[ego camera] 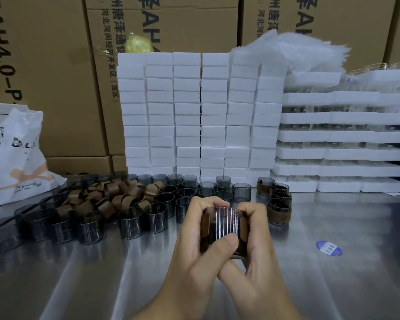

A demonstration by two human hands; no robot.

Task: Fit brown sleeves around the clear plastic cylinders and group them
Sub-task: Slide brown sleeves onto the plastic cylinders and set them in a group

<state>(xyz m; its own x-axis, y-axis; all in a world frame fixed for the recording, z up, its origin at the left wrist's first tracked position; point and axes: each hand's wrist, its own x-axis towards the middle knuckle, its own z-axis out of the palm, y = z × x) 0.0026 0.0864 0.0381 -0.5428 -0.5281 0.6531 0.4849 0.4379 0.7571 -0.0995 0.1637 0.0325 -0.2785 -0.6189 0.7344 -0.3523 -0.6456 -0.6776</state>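
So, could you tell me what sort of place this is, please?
Most likely a packing or assembly bench in a warehouse or small factory: stacked cardboard cartons behind, columns of white foam blocks, and rows of identical clear cylinders beside a heap of brown sleeves on a steel table.

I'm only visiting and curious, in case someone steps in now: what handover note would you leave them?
Hands: left hand and right hand both grip one cylinder, brown sleeve partly round it.
Done: a few sleeved cylinders grouped on the table, to the right.
Left: finish this one, then the many bare cylinders; loose sleeves lie piled left of them.
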